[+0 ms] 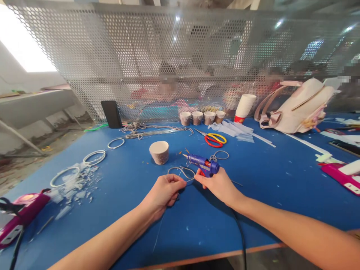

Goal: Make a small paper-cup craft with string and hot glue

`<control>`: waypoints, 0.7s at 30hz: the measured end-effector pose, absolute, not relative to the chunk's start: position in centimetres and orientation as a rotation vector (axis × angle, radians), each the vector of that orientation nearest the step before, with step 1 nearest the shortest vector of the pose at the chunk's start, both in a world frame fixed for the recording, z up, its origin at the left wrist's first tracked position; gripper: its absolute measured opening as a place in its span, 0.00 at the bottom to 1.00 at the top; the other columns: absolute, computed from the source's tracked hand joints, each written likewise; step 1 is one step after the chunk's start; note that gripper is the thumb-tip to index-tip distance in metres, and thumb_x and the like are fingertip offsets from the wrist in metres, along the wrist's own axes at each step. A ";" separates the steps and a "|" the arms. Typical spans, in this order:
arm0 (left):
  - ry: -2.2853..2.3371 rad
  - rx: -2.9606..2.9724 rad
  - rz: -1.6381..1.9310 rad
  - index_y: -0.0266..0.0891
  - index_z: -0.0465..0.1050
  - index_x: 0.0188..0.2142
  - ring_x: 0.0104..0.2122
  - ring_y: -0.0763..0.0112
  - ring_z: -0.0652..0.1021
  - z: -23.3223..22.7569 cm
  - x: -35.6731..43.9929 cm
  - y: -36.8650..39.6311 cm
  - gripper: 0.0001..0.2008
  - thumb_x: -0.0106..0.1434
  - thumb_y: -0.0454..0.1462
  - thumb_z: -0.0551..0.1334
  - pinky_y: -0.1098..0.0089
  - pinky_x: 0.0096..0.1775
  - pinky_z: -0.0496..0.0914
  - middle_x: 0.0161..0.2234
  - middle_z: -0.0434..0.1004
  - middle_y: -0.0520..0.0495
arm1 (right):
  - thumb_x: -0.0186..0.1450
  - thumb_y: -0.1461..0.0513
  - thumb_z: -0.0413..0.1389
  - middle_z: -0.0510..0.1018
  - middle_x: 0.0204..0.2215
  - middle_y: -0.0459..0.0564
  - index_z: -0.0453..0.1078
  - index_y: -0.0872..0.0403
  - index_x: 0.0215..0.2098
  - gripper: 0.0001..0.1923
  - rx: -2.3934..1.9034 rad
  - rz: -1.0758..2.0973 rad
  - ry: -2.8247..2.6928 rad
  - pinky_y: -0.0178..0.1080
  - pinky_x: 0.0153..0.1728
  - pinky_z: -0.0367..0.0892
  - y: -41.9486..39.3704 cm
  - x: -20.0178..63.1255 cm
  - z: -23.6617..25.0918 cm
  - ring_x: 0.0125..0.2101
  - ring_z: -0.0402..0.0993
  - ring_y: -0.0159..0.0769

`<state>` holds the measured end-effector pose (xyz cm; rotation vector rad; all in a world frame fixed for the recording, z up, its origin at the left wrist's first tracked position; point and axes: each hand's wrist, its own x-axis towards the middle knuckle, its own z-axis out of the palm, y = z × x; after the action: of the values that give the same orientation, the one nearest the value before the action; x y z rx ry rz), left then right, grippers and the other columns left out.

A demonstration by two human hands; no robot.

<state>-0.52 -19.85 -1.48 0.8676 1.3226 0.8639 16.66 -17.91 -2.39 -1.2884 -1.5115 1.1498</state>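
Observation:
My right hand (219,184) grips a blue glue gun (203,164) just above the blue table (253,180), its nozzle pointing left. The gun's black cord runs back toward me along my right forearm. My left hand (165,190) is closed on a thin grey cord (182,172) that loops on the table just below the nozzle. An upturned paper cup wrapped in cord (159,152) stands a little behind my left hand.
Red and yellow scissors (214,139), a row of small cups (202,117), a stack of paper cups (244,108) and a pink bag (298,107) lie farther back. White rings (94,157) and scraps sit left; pink glue guns (24,213) at both edges. A perforated metal screen backs the table.

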 end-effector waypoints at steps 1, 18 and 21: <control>1.329 0.869 0.863 0.38 0.67 0.23 0.10 0.86 0.53 -1.5 -0.4 -19.9 0.13 0.44 0.40 0.69 0.78 0.13 0.44 0.12 0.58 0.61 | 0.53 0.60 0.58 0.69 0.15 0.40 0.67 0.53 0.22 0.06 -1.291 1.157 -1.511 0.33 0.22 0.65 -17.9 16.8 -2.4 0.17 0.66 0.29; 1.351 0.842 0.965 0.37 0.70 0.27 0.12 0.86 0.51 -0.1 -1.0 -20.3 0.18 0.43 0.46 0.71 0.78 0.15 0.43 0.11 0.52 0.64 | 0.60 0.51 0.57 0.69 0.17 0.42 0.71 0.56 0.31 0.15 -1.124 1.209 -1.373 0.32 0.20 0.61 -18.5 18.0 -0.9 0.18 0.63 0.28; 1.323 0.809 1.056 0.36 0.70 0.27 0.13 0.87 0.50 0.4 -1.6 -20.1 0.19 0.41 0.46 0.72 0.78 0.15 0.42 0.12 0.51 0.65 | 0.61 0.53 0.55 0.68 0.17 0.41 0.71 0.55 0.32 0.14 -1.107 1.180 -1.556 0.33 0.21 0.62 -19.4 18.5 -0.6 0.18 0.64 0.29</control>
<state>-1.57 -20.08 0.44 0.8088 1.3228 1.0563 18.48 -19.41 -0.59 -1.1075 -1.5557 1.1798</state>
